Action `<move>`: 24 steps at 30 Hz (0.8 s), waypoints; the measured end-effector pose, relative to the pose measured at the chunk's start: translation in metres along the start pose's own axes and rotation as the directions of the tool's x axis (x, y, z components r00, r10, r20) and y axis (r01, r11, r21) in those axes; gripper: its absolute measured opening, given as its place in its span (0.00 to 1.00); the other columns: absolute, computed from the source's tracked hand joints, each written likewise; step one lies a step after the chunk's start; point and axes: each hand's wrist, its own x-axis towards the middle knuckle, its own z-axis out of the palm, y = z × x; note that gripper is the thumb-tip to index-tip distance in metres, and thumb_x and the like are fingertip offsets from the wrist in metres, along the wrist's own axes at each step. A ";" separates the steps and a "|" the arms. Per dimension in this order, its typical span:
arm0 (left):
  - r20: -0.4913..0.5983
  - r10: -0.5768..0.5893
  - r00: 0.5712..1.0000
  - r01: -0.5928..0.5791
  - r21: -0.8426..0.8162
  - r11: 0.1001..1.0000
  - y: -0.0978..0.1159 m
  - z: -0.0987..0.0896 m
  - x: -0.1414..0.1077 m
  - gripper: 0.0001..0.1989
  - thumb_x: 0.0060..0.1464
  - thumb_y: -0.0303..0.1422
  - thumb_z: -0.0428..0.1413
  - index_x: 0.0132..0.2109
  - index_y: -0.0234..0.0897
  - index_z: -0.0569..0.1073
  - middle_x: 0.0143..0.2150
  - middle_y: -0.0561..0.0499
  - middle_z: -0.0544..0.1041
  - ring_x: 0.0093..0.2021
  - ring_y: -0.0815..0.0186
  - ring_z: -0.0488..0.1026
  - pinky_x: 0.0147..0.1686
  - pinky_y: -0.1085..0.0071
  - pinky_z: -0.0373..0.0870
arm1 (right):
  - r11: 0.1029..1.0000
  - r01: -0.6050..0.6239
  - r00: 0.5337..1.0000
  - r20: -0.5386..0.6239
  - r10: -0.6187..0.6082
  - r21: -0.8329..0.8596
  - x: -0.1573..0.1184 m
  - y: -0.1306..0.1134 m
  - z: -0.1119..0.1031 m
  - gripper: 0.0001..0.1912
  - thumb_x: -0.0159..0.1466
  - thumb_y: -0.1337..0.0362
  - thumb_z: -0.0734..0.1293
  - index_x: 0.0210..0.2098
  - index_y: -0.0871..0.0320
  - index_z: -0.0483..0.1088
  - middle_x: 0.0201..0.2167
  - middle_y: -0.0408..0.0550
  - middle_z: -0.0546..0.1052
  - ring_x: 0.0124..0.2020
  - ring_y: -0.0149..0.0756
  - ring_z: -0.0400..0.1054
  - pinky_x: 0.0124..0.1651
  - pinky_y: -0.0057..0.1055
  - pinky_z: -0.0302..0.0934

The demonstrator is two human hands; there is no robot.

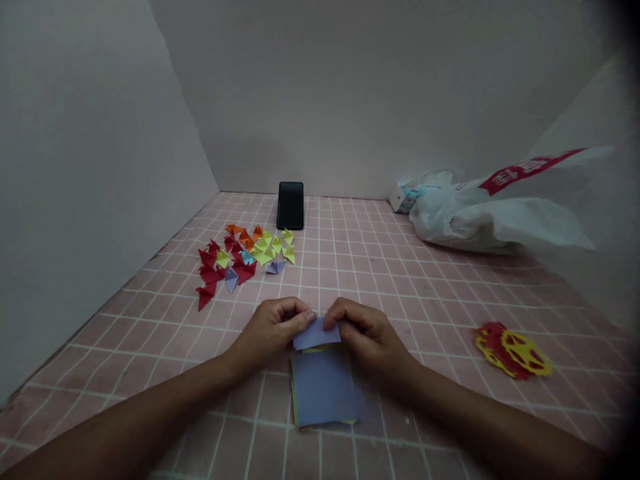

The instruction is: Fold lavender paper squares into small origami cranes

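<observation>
A small lavender sheet of paper (316,335) is pinched between my two hands, its near edge hanging down toward me. My left hand (273,328) grips its upper left corner with thumb and bent fingers. On the other side, my right hand (364,333) has curled fingers closed on the sheet's right end. Just below lies a stack of square coloured papers (325,387) with a blue-lavender one on top. Yellow and green edges show along its sides. Whether the held sheet is folded I cannot tell.
Several small folded paper birds (243,257) in red, orange, yellow and lavender lie at the back left. A black phone (291,205) leans near the far wall. At the right are a white plastic bag (480,220), a small box (403,197) and red-and-yellow cut-outs (515,351).
</observation>
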 end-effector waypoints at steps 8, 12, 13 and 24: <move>-0.105 0.016 0.994 -0.016 -0.001 1.000 -0.002 -0.002 0.001 0.15 0.52 0.44 0.59 0.29 0.35 0.72 0.23 0.57 0.66 0.23 0.72 0.61 0.23 0.75 0.58 | 0.894 -0.250 0.963 -0.002 0.270 0.373 0.004 0.005 0.004 0.12 0.66 0.53 0.66 0.42 0.54 0.70 0.26 0.39 0.68 0.27 0.30 0.65 0.32 0.28 0.60; -0.102 0.052 0.993 -0.048 0.040 0.998 -0.002 -0.001 -0.001 0.15 0.52 0.43 0.59 0.29 0.35 0.72 0.24 0.55 0.68 0.24 0.71 0.63 0.24 0.74 0.59 | 0.887 -0.288 0.957 0.077 0.279 0.361 0.004 0.007 0.006 0.15 0.63 0.52 0.70 0.40 0.57 0.70 0.23 0.39 0.72 0.24 0.29 0.66 0.30 0.27 0.59; -0.097 0.060 0.994 -0.055 0.049 0.997 -0.002 -0.001 -0.001 0.15 0.52 0.43 0.59 0.29 0.35 0.72 0.24 0.55 0.69 0.24 0.70 0.63 0.25 0.74 0.60 | 0.886 -0.299 0.954 0.083 0.289 0.355 0.004 0.007 0.007 0.15 0.62 0.52 0.71 0.39 0.57 0.70 0.23 0.39 0.72 0.23 0.29 0.66 0.29 0.27 0.59; -0.019 0.038 0.999 -0.038 0.036 0.999 -0.002 -0.001 0.000 0.15 0.53 0.44 0.59 0.30 0.35 0.73 0.23 0.55 0.69 0.22 0.71 0.63 0.22 0.75 0.59 | 0.884 -0.310 0.949 0.055 0.310 0.349 0.004 0.005 0.007 0.12 0.62 0.54 0.70 0.36 0.57 0.71 0.21 0.39 0.73 0.21 0.28 0.66 0.28 0.27 0.58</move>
